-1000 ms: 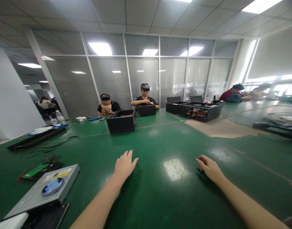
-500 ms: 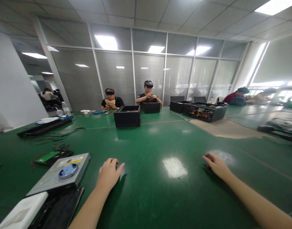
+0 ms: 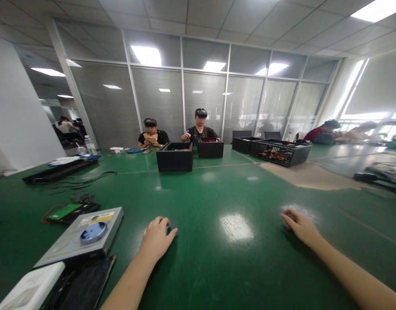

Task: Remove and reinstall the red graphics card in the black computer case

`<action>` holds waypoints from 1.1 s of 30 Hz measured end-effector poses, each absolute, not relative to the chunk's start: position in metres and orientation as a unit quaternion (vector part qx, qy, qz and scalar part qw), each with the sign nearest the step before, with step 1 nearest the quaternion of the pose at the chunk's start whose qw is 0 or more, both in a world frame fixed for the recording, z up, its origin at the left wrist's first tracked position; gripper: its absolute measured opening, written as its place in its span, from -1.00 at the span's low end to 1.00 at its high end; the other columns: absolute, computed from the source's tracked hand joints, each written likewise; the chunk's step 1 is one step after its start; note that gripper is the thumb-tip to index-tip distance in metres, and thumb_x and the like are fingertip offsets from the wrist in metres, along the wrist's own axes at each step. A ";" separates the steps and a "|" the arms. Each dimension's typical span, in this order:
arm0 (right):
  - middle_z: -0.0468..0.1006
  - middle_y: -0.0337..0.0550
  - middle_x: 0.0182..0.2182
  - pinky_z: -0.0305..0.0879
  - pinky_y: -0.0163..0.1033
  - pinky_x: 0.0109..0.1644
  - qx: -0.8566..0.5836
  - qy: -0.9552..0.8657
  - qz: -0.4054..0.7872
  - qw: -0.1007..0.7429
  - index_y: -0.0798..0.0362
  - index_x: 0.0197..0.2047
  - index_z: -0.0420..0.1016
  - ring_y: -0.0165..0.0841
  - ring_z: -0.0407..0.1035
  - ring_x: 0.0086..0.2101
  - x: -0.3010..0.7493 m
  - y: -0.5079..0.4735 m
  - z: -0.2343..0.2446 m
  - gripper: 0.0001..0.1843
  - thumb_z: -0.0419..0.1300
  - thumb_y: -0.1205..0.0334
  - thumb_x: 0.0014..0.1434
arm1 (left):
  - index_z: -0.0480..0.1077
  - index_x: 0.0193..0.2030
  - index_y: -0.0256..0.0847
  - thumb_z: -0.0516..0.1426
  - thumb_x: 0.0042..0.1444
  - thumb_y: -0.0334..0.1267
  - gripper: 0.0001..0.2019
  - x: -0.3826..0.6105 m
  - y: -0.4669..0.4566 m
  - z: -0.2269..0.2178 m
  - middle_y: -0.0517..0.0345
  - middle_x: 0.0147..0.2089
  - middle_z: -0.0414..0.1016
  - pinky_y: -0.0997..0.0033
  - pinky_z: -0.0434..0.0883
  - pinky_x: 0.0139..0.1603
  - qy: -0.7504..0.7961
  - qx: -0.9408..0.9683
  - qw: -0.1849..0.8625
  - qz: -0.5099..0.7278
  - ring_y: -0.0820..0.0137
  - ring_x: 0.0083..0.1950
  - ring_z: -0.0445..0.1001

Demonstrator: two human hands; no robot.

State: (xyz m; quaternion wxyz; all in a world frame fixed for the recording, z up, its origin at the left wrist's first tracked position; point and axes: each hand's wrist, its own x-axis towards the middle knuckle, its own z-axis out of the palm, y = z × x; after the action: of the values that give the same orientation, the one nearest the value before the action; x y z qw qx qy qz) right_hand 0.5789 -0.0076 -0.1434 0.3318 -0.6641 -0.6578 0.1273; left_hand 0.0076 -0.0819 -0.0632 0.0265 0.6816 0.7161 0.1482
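My left hand [image 3: 157, 239] rests knuckles-up on the green table [image 3: 217, 267], fingers curled under and thumb pointing right, with nothing visible in it. Just left of it lies a grey metal optical drive [image 3: 68, 247] with a blue round label [image 3: 93, 231]. My right hand [image 3: 299, 226] lies on the table further right, beside a bright ceiling-light reflection. Its fingers are folded under the palm, and whatever may be beneath them is hidden.
A green circuit board [image 3: 63, 212] with loose cables lies left of the drive. A black panel [image 3: 84, 284] and a white object [image 3: 29, 288] sit at the near left edge. Black computer cases [image 3: 174, 157] stand mid-table. Two people with headsets sit opposite, others at the far right.
My left hand pulled back toward me and left, and its fingers went from flat to curled. My right hand shifted slightly right. The view turned a little left.
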 end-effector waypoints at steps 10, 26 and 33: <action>0.51 0.07 0.06 0.27 0.05 0.21 -0.479 -0.815 -0.121 0.302 -0.01 0.16 0.38 -0.05 0.39 0.07 0.490 -0.019 -0.010 -0.54 0.11 -0.08 0.32 | 0.41 -0.11 -0.14 0.05 0.22 0.02 -0.69 0.007 -0.081 -0.064 -0.03 0.02 0.47 0.20 0.37 -0.04 0.700 0.704 0.020 0.118 0.16 0.02 0.47; 0.34 0.39 0.20 -0.10 0.26 0.31 -0.646 -0.725 -0.136 0.196 0.27 0.25 0.26 0.15 0.15 0.22 0.393 0.215 0.013 -0.01 0.18 -0.44 0.10 | 0.36 -0.14 -0.10 0.02 0.25 0.09 -0.68 0.016 -0.070 -0.074 -0.02 0.11 0.42 -0.04 0.25 0.19 0.720 0.674 0.033 0.158 0.09 0.18 0.35; 0.47 0.21 0.03 0.02 0.09 0.12 -0.633 -0.709 -0.178 0.254 0.13 0.02 0.40 0.06 0.23 0.09 0.393 0.163 0.009 -0.19 0.15 -0.48 0.08 | 0.37 -0.15 -0.11 0.06 0.22 0.07 -0.70 0.014 -0.067 -0.082 -0.03 0.07 0.45 -0.04 0.26 0.16 0.718 0.670 0.023 0.191 0.09 0.14 0.38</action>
State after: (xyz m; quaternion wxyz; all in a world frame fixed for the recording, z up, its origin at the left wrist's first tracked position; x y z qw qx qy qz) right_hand 0.3927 0.1634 0.0094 0.2537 -0.6334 -0.7092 -0.1775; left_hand 0.0143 -0.0674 -0.0817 0.0232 0.6695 0.7175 0.1907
